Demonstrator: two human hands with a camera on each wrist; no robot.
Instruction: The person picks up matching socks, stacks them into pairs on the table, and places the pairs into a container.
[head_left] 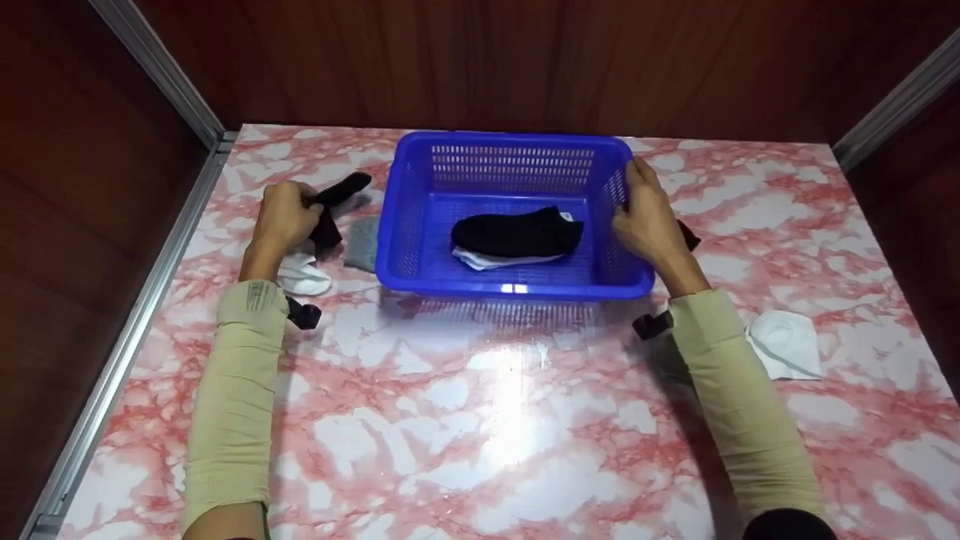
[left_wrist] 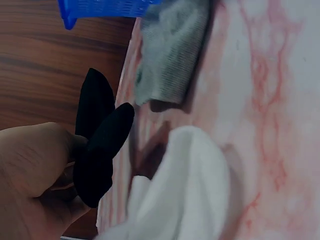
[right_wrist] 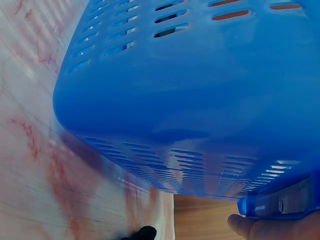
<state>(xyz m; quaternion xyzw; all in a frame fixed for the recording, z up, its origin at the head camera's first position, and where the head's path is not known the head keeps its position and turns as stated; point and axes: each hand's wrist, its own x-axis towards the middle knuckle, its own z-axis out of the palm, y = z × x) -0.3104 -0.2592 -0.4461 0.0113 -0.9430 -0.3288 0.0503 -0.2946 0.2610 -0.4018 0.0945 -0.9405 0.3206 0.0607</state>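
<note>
My left hand (head_left: 283,217) pinches a black sock (head_left: 341,190), held up left of the blue plastic basket (head_left: 514,291); two dark ends of the sock (left_wrist: 104,150) stick out past the fingers in the left wrist view. Below that hand lies a white sock (head_left: 306,277), and a grey ribbed sock (left_wrist: 175,55) sits close to the basket. My right hand (head_left: 646,217) grips the basket's right rim, its thumb (right_wrist: 242,225) showing at the lower edge of the right wrist view. Inside the basket a black sock (head_left: 517,234) rests on a white sock (head_left: 480,261).
Right of the basket, a black piece of cloth (head_left: 688,235) shows partly behind the right hand. A white sock (head_left: 784,346) lies beside the right forearm, which partly covers a dark grey item (head_left: 666,356). Brown wooden panels (head_left: 495,67) border the marbled table (head_left: 450,450).
</note>
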